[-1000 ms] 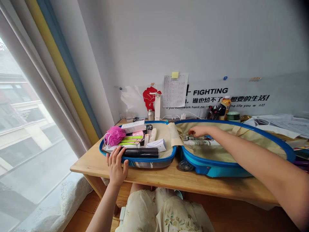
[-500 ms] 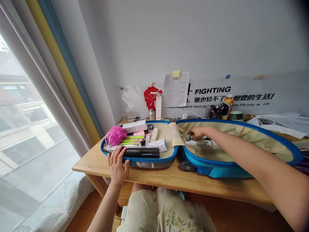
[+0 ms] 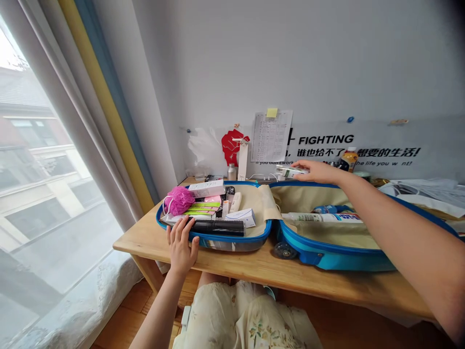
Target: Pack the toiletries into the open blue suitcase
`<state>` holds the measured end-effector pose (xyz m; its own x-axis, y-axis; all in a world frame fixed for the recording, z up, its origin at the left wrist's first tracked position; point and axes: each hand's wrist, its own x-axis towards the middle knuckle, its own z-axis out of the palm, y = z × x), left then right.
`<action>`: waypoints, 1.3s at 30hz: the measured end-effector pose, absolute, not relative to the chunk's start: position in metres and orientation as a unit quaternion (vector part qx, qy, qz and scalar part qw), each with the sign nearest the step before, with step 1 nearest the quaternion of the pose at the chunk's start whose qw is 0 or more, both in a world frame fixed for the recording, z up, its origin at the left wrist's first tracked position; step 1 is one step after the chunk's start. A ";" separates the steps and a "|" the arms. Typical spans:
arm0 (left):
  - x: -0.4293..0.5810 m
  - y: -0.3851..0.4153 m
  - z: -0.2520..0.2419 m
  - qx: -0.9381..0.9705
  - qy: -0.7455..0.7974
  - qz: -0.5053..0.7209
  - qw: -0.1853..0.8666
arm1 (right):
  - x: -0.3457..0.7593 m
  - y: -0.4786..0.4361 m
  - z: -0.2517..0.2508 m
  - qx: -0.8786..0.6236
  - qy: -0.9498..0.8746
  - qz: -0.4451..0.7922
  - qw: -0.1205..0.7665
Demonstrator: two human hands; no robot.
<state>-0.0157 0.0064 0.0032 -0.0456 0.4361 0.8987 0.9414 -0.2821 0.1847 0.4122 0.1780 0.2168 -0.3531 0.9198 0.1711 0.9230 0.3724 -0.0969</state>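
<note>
Right hand (image 3: 315,171) raised, left hand (image 3: 180,246) low

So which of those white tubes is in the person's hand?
The small green-labelled tube in the right hand, held above the blue suitcase; the longer white tube lies inside it.

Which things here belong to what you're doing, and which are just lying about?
Belonging:
right hand holding a small white-and-green tube
left hand on the open blue suitcase
pink mesh bath pouf
black cylindrical case
long white bottle

Lying about:
orange drink bottle
metal bottle
loose papers
</note>
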 end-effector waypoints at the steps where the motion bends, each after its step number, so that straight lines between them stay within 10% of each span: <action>1: -0.016 0.006 0.003 -0.639 -0.540 -0.482 0.261 | 0.397 0.175 0.220 -0.542 -0.835 -0.007 0.095; 8: -0.016 0.006 0.002 -0.635 -0.552 -0.481 0.248 | 0.287 0.176 0.190 -0.438 -0.891 -0.118 -0.026; 39: -0.018 0.007 -0.001 -0.640 -0.550 -0.474 0.252 | 0.174 0.196 0.147 -0.327 -0.926 0.134 0.131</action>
